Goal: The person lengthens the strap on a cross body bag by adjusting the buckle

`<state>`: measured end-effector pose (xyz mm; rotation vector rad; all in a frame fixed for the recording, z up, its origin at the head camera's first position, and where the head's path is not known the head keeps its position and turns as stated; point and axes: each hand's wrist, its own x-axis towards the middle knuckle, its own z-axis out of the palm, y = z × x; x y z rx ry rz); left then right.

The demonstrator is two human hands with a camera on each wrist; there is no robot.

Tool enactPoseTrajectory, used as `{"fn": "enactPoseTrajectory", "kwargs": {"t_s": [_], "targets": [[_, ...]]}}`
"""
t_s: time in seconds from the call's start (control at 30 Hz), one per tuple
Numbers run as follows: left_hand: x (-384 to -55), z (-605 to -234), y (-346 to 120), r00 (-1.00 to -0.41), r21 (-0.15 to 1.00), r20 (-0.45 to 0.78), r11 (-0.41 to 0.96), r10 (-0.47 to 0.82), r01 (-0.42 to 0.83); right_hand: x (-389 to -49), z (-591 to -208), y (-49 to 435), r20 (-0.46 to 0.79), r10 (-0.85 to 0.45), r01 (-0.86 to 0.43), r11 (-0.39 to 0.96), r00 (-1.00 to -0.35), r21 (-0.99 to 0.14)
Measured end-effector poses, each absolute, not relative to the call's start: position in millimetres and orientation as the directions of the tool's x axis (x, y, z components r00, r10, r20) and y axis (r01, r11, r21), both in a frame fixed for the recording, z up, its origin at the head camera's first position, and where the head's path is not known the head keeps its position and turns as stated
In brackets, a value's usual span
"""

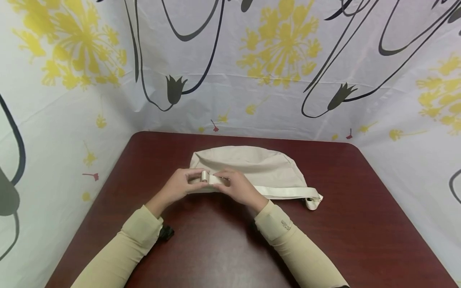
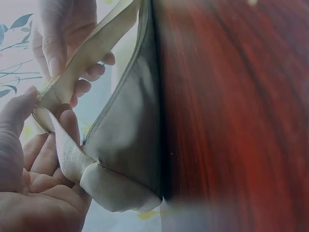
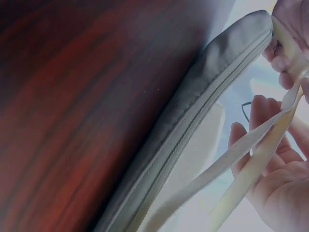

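Observation:
A cream fabric bag (image 1: 248, 158) lies flat on the table, its flat strap (image 1: 282, 193) running along the near side. At the bag's left front, my left hand (image 1: 181, 185) pinches a shiny pale section of the strap between thumb and fingers. Close beside it, my right hand (image 1: 237, 187) grips the same strap with thumb below and fingers above. In the left wrist view the strap bends between both hands, above the bag's end (image 2: 118, 191). A zipper (image 3: 178, 145) runs along the bag's edge in the right wrist view, and two lengths of strap pass by the right palm.
The dark red wooden table (image 1: 216, 248) has rounded far corners. A printed white cloth (image 1: 223, 104) hangs behind and along both sides. The strap's looped end (image 1: 314, 200) lies at the bag's right corner. A small black object (image 1: 166, 233) shows by the left cuff.

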<state>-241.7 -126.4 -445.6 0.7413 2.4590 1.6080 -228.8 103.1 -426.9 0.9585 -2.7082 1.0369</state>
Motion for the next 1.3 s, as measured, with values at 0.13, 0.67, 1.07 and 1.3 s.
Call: {"fn": "enactPoseTrajectory", "kwargs": {"t_s": [0.13, 0.67, 1.07, 1.3], "targets": [[-241.3, -444.7, -126.1, -0.884, 0.864, 0.174, 0.363, 0.435, 0.348, -229.0, -426.2, 102.8, 0.289, -0.522, -0.582, 0.576, -0.802, -0.574], [-241.7, -447.7, -127.3, -0.9, 0.881, 0.187, 0.338, 0.393, 0.33, -229.8, -427.7, 105.3, 0.259, -0.515, -0.563, 0.617, -0.817, -0.55], [-239.9, -447.2, -127.4, -0.891, 0.865, 0.192, 0.357, 0.411, 0.351, -227.8, -428.7, 103.8, 0.282, -0.515, -0.571, 0.582, -0.81, -0.579], [-240.2, -447.1, -125.5, -0.889, 0.872, 0.183, 0.348, 0.42, 0.344, -228.4, -429.6, 100.5, 0.286, -0.515, -0.573, 0.574, -0.808, -0.585]]}}
